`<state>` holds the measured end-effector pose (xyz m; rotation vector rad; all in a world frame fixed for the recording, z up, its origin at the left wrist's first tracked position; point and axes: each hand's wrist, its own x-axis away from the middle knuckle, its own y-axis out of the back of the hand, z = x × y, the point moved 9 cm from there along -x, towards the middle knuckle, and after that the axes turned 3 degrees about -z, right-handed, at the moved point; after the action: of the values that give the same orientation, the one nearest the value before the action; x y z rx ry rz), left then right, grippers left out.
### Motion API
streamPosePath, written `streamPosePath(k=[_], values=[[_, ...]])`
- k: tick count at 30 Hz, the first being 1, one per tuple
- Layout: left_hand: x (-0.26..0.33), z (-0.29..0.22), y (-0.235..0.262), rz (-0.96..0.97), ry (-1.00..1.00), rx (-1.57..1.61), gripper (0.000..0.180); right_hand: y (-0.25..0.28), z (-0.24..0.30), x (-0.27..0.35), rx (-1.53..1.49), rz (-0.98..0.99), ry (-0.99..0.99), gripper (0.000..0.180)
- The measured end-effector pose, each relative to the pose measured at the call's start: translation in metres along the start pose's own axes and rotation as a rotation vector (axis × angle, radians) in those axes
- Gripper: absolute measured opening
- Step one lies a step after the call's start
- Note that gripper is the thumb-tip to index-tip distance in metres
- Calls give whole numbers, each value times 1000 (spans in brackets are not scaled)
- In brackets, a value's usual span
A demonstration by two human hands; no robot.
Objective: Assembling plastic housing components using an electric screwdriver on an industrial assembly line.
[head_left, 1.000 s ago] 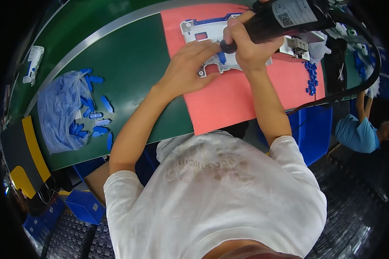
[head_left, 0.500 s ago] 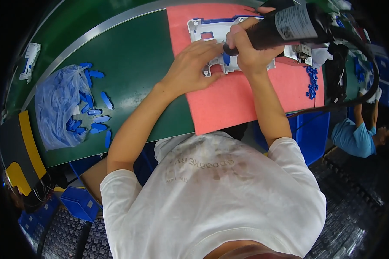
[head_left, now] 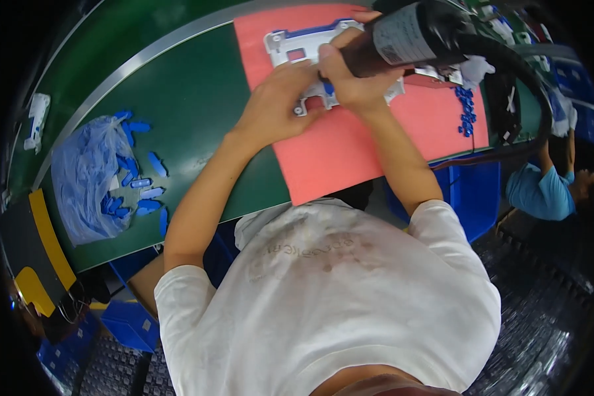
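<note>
A grey metal bracket (head_left: 296,47) lies on a pink mat (head_left: 350,142) on the green table. My left hand (head_left: 277,99) presses down on the bracket's near edge, fingers closed on it beside a small blue part. My right hand (head_left: 353,72) is wrapped around a black electric screwdriver (head_left: 416,33), held tip-down against the bracket. A thick black cable (head_left: 521,99) runs from the tool off to the right.
A clear plastic bag with several blue clips (head_left: 122,178) lies on the green table (head_left: 191,99) at the left. More blue clips (head_left: 466,111) sit on the mat's right edge. Blue bins (head_left: 468,191) stand below the table. Another person in a blue shirt (head_left: 541,191) is at the right.
The view has shifted slightly, so the mat and bracket sit lower in the picture. Both hands stay on the bracket and the screwdriver.
</note>
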<state>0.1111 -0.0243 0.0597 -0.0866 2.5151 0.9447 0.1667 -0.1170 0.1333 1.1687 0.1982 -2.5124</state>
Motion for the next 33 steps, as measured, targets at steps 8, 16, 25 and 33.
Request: streamPosePath(k=[8,16,25,33], values=[[0,-22,0,11,-161,-182,50,176,53,-47,28,-416,172,53],[-1,-18,-5,13,-95,-171,49,205,23,-41,403,-279,181,45],[2,-13,-1,-28,-53,-138,48,196,29,-32,274,-425,25,46],[-4,-17,-2,0,-56,-141,47,204,20,-51,332,-334,100,41]])
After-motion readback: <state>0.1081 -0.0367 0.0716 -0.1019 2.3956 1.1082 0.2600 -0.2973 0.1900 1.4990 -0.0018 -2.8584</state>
